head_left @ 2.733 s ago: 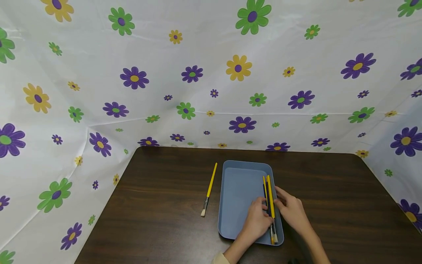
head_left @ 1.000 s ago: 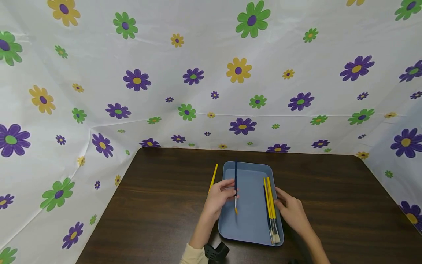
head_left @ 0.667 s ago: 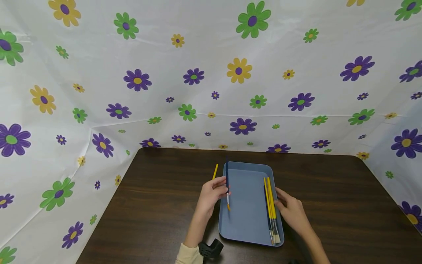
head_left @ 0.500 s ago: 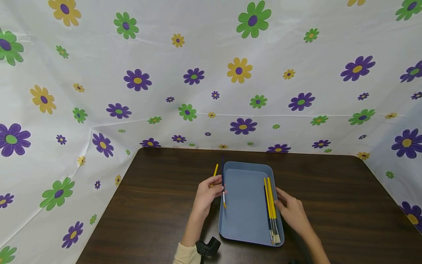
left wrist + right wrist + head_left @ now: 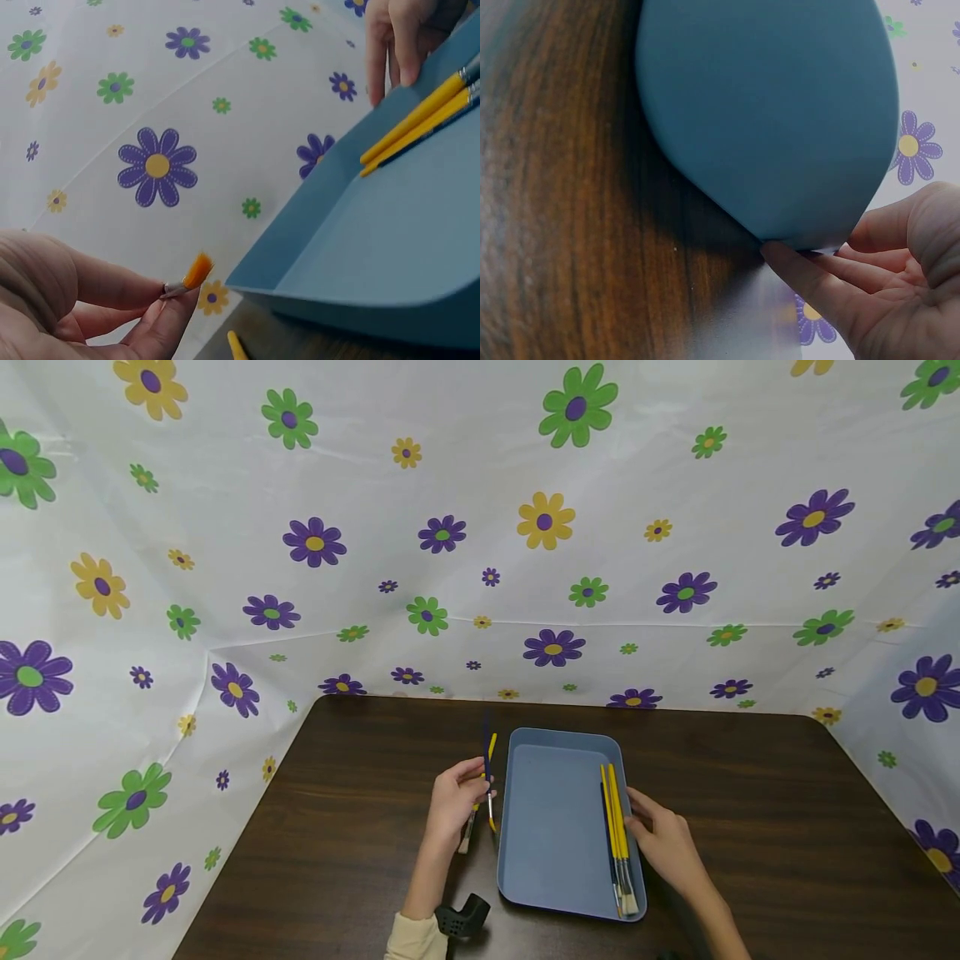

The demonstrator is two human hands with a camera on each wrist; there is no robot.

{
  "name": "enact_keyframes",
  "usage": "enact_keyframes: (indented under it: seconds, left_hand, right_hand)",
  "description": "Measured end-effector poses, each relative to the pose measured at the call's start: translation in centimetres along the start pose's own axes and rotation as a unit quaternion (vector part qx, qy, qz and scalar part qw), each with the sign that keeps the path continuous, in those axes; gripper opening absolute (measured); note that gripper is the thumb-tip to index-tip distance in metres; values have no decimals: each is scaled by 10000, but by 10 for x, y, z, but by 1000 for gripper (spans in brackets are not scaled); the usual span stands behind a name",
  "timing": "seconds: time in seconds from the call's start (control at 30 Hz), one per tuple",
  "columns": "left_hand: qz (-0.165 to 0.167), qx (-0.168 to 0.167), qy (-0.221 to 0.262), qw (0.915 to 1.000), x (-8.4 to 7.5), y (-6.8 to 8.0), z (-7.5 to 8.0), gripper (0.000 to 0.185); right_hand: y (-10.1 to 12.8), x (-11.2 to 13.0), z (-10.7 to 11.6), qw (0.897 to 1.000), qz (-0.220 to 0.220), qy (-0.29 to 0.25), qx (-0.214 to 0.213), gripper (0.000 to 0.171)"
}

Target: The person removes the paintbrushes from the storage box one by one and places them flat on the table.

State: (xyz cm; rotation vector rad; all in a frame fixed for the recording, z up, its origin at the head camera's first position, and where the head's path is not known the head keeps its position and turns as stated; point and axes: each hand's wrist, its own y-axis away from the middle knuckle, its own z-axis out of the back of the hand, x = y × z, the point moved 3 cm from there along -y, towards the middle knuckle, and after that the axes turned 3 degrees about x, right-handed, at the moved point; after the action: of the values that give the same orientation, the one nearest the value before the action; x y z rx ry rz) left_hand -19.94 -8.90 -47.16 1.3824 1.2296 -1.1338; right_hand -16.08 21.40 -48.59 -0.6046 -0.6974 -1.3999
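My left hand [image 5: 452, 802] pinches a dark blue paintbrush [image 5: 487, 770] between thumb and fingers. Its orange bristles [image 5: 198, 270] point out from the fingertips in the left wrist view. The hand is just left of a blue-grey tray [image 5: 555, 827], above a yellow-handled paintbrush [image 5: 466, 837] on the table, partly hidden by the fingers. Along the tray's right side lie yellow paintbrushes [image 5: 618, 818] and a dark blue paintbrush [image 5: 609, 843], side by side. My right hand [image 5: 663, 833] rests its fairly straight fingers and thumb against the tray's right outer wall.
A dark wood-grain table [image 5: 337, 827] bears everything. White cloth with printed flowers [image 5: 360, 568] rises behind and at both sides. A black wrist-worn device [image 5: 462, 917] sits at the left wrist.
My left hand has lifted a dark blue paintbrush from the group in the tray and moved it left, past the tray's left rim. The right hand stays at the tray's wall.
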Motion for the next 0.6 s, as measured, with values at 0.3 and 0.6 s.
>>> enact_keyframes:
  seconds: [0.3,0.6]
  left_hand:
    - [36,-286,-221,9993,2,-3,17,41]
    - [210,-542,-426,9974,9,-4,29,40]
  right_hand:
    - [1,0,0,10000,-30,11,12,47]
    - [0,-2,-1,10000,-29,-9,20,47]
